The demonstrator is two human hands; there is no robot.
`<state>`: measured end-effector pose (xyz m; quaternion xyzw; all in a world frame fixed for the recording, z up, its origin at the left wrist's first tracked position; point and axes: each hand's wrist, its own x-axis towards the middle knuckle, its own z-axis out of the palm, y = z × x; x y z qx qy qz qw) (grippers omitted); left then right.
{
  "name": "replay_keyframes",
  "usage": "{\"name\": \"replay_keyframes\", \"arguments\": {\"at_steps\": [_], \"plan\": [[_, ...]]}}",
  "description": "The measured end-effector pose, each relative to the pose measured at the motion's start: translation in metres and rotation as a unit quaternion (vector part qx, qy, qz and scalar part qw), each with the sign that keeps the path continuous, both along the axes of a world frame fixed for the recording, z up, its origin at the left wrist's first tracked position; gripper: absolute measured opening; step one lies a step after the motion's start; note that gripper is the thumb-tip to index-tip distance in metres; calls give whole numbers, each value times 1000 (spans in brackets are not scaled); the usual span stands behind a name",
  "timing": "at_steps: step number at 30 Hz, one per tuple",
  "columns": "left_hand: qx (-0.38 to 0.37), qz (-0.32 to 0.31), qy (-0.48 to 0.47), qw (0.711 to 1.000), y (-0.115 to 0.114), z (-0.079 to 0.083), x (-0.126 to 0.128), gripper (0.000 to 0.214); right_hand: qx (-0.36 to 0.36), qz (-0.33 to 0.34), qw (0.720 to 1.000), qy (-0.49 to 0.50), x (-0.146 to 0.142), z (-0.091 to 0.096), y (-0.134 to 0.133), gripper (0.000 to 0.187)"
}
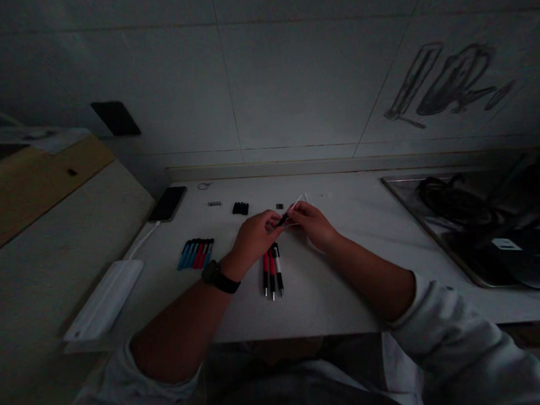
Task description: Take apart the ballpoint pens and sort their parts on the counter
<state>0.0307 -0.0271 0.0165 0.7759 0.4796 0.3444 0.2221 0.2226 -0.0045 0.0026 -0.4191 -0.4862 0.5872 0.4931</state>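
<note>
My left hand (256, 233), with a dark watch on its wrist, is closed on a small black pen part (282, 219). Close against it, my right hand (315, 224) pinches a thin white refill (296, 201) that meets the black part at a slant. The exact join between them is hidden by my fingers. Just below my hands lie several pens (272, 273) with red or white barrels and black grips. To the left is a row of blue and red pen barrels (195, 254) with black ends. Some white sticks (307, 197) lie behind my right fingertips.
Small springs (214, 204), black grips (240, 208) and tiny dark pieces (279, 206) sit along the back of the white table (305, 311). At left are a phone (168, 203) and a cabled white power bank (105, 300). A metal-edged tray (432, 234) with dark items stands right.
</note>
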Motion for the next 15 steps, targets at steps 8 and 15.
{"name": "replay_keyframes", "arguments": {"at_steps": [8, 15], "plan": [[10, 16, 63, 998, 6, 1, -10, 19, -19, -51, 998, 24, 9, -5, 9, 47], [14, 39, -53, 998, 11, 0, -11, 12, 3, -62, 998, 19, 9, 1, 7, 46]]}}
